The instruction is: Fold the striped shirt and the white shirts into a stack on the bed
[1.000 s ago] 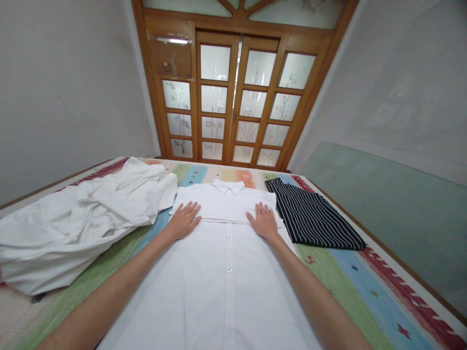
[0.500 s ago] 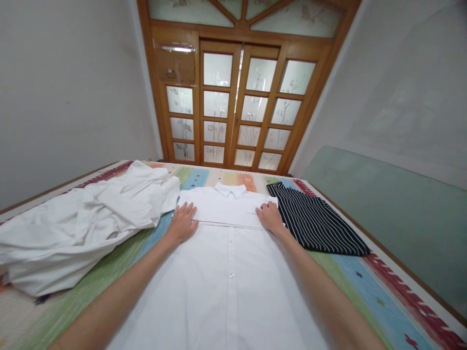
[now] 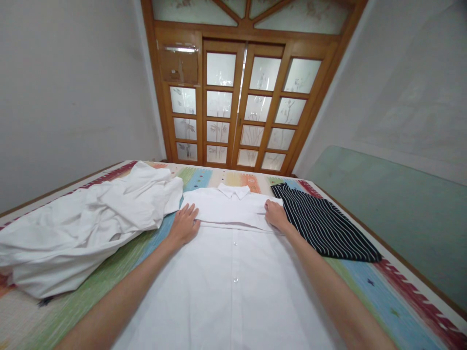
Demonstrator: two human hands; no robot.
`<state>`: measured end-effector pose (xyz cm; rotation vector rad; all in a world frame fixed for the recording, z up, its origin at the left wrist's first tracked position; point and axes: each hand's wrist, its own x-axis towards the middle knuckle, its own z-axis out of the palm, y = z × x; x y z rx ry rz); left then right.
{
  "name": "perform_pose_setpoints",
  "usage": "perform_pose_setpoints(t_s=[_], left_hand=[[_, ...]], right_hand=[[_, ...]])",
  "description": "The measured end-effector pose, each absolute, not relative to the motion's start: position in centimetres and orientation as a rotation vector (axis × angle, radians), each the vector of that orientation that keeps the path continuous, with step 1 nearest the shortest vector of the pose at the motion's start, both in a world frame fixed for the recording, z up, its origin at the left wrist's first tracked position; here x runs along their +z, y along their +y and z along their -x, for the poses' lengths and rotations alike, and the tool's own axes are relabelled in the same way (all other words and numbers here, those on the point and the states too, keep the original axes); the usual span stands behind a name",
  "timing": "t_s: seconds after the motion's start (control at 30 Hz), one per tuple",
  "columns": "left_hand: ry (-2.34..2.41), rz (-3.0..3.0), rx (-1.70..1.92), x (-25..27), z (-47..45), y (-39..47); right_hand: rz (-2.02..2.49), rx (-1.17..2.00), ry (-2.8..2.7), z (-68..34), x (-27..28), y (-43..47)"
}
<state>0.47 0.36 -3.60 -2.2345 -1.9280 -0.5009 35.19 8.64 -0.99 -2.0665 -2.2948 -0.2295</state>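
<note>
A white collared shirt (image 3: 222, 206) lies in front of me with its collar at the far end. A straight horizontal edge crosses it. Below that edge, white cloth with a buttoned strip (image 3: 235, 262) spreads toward me; I cannot tell if it is the same garment. My left hand (image 3: 184, 224) rests flat on the shirt's left side, fingers spread. At the right side, my right hand (image 3: 276, 214) is closed on the shirt, fingers curled over the fabric. Near this hand the cloth's lower edge is slightly raised.
To the left lies a crumpled white garment (image 3: 98, 218). A black garment with white stripes (image 3: 324, 223) lies flat at the right. Underneath is a colourful patterned cover (image 3: 153, 243). A pale green panel (image 3: 394, 204) stands along the right, and wooden glazed doors (image 3: 237, 107) are beyond.
My right hand's fingers have curled in and gripped the shirt, and its edge there has lifted a little. My left hand stays in place. The view has shifted slightly.
</note>
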Motion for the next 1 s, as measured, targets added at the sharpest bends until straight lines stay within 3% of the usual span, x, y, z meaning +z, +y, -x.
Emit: perform_pose_setpoints(t_s=[0.37, 0.47, 0.7, 1.0], left_hand=[[-1.760, 2.402, -0.599, -3.6, -0.3, 0.7], [-1.777, 2.394, -0.559, -3.6, -0.3, 0.7], [-1.772, 2.374, -0.513, -4.1, -0.2, 0.9], [-1.779, 2.391, -0.499, -4.0, -0.1, 1.0]], right_hand=[[2.093, -0.450, -2.256, -35.6, -0.9, 8.3], [1.967, -0.495, -2.195, -34.9, -1.1, 7.8], [1.223, -0.247, -2.558, -31.6, -2.1, 4.4], [1.268, -0.369, -2.602, -30.8, -3.0, 2.5]])
